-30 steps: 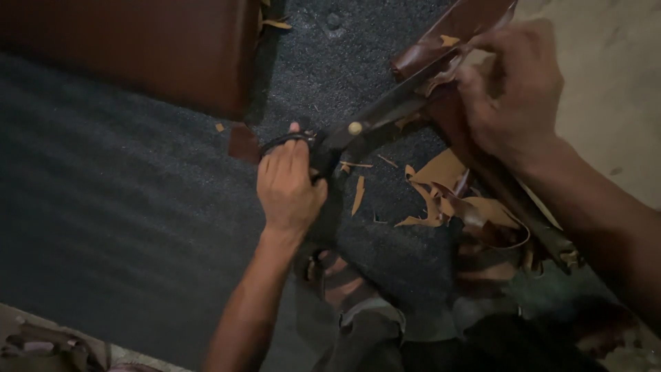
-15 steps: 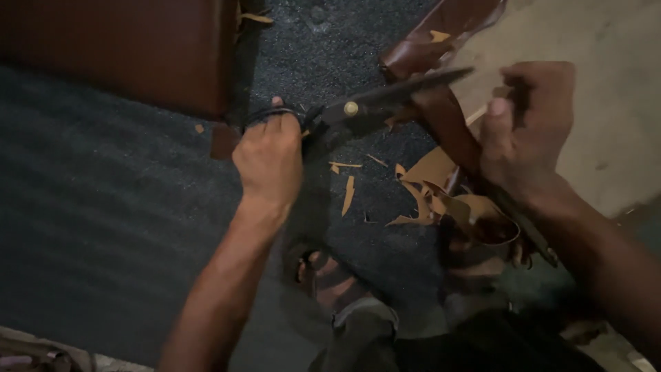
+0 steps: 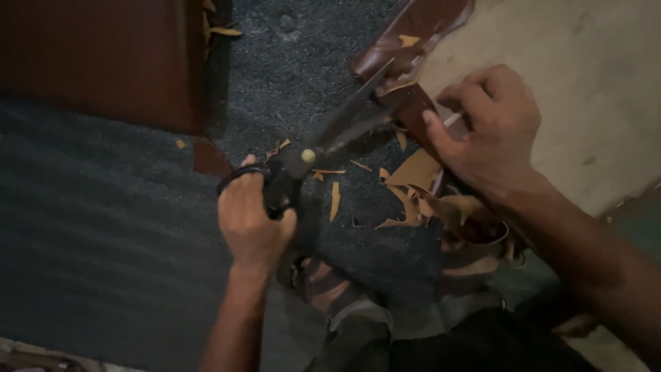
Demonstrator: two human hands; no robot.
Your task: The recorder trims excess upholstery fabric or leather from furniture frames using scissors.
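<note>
My left hand (image 3: 251,222) is closed through the black handles of a large pair of scissors (image 3: 323,141). The blades are slightly apart and point up and to the right, with their tips at the edge of a dark brown leather strip (image 3: 427,21). My right hand (image 3: 490,131) grips that strip just right of the blades, fingers curled over it and pressing it down. Tan leather scraps (image 3: 413,176) lie on the dark mat below my right hand.
A dark grey mat (image 3: 103,227) covers the floor at left and centre. A large brown leather panel (image 3: 103,55) lies at top left, and a pale surface (image 3: 592,69) at top right. My sandalled feet (image 3: 323,286) show at the bottom centre.
The scissors have swung from nearly level to pointing up at the strip's edge. My left hand has dropped a little lower, and my right hand has shifted left along the strip.
</note>
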